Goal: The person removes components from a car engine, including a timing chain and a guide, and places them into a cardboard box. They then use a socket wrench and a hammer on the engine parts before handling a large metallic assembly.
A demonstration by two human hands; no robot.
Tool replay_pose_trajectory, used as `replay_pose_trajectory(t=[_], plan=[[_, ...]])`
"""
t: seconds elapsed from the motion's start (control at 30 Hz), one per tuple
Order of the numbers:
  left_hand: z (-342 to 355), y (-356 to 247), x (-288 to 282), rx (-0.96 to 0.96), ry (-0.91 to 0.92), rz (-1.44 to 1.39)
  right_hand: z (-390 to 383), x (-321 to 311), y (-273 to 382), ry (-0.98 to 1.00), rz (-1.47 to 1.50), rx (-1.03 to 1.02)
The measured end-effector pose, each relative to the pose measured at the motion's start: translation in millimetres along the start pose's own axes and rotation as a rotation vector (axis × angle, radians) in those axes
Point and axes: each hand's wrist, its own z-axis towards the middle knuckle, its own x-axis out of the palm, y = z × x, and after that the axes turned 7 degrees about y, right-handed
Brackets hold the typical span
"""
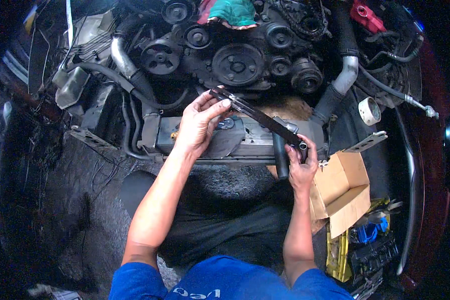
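Observation:
A long, narrow black rail-like part (265,119) slants between my two hands over the front of an opened engine bay. At its upper left end, my left hand (199,120) is closed, thumb and fingers pinching it. My right hand (303,165) grips the lower right end, where a round metal-rimmed hole shows. Just beneath the part stands a dark cylinder (281,155), close to my right fingers. Behind my hands lies the radiator-like crosspiece (175,135), with a grey flat piece (229,142) on it. I cannot tell the part's exact kind.
Engine pulleys (237,64) fill the far side, with a green cloth (232,12) above them. Hoses and pipes (346,75) flank both sides. A white roll (369,110) sits at right. Near my right arm are an open cardboard box (342,182) and a yellow-edged toolbox (338,252).

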Motion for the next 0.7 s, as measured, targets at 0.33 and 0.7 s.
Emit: replay_pose_trajectory(t=[0.33, 0.7], plan=[[-2, 6, -4, -0.001, -0.100, 0.007, -1, -6, 3, 0.001, -0.161, -0.050], [-3, 7, -1, -0.008, -0.093, 0.036, -4, -13, 14, 0.021, -0.257, -0.109]])
